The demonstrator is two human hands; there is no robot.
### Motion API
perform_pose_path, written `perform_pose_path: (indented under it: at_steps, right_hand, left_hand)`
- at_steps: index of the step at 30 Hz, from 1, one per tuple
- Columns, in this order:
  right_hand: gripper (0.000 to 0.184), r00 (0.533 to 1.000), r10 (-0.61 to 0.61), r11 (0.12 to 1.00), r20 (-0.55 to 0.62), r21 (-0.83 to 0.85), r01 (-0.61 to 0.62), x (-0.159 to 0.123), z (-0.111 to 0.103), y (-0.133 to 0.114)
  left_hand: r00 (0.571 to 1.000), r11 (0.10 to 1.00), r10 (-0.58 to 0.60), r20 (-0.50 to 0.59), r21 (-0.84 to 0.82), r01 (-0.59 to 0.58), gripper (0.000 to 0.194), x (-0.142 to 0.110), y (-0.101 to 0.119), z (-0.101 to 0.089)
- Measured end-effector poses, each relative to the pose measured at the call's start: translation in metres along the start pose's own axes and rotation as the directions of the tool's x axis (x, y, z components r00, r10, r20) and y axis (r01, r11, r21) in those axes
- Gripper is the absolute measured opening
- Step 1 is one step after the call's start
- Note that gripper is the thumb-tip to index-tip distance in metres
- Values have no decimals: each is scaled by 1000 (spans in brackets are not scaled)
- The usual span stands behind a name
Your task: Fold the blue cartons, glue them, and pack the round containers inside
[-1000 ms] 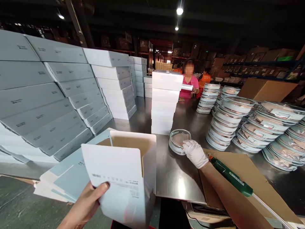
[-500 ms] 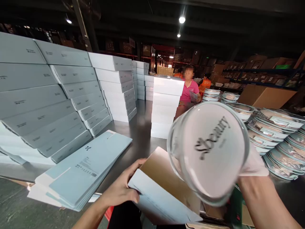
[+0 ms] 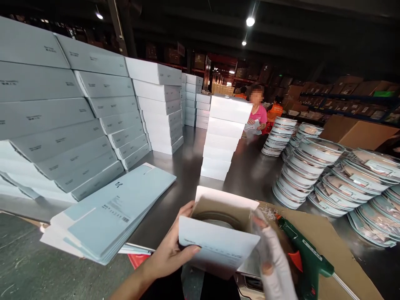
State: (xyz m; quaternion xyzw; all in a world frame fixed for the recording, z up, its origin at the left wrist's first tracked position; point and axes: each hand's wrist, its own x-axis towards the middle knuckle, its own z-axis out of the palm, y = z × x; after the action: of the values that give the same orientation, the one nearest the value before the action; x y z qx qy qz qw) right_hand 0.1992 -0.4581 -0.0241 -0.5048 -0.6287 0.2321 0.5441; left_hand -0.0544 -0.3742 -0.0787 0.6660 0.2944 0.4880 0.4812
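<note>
A pale blue-white carton [image 3: 218, 243] stands open-topped in front of me, tilted towards me. My left hand [image 3: 175, 246] grips its left side, thumb on the near panel and fingers behind. Inside the carton sits a round clear-rimmed container [image 3: 218, 221], mostly hidden by the walls. My right hand [image 3: 265, 233], smeared by motion, is at the carton's right edge; its fingers are unclear. To the left lies a stack of flat folded cartons [image 3: 115, 212]. A green glue gun [image 3: 308, 248] with a red trigger rests on a cardboard sheet [image 3: 337, 241] at the right.
Closed white boxes [image 3: 93, 108] are piled high on the left, with another box stack [image 3: 226, 137] mid-table. Stacks of round clear containers [image 3: 308, 171] line the right of the metal table [image 3: 187, 166]. A person in a pink shirt [image 3: 258, 116] holds papers across it.
The round container has gone from my right hand, in the air, down into the carton. My left hand still holds the carton, now more upright. My right hand moved left to its edge.
</note>
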Motion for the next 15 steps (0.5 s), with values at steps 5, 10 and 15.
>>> perform_pose_path:
  at_steps: [5, 10, 15]
  right_hand:
    - [42, 983, 82, 997, -167, 7, -82, -18, 44, 10]
    - [64, 941, 240, 968, -237, 130, -215, -12, 60, -10]
    - [63, 971, 91, 937, -219, -313, -158, -9, -25, 10]
  left_hand:
    - [980, 978, 195, 39, 67, -197, 50, 4, 22, 6]
    - [963, 997, 72, -259, 12, -71, 19, 2, 30, 23]
    - [993, 963, -113, -32, 243, 118, 34, 3, 36, 5]
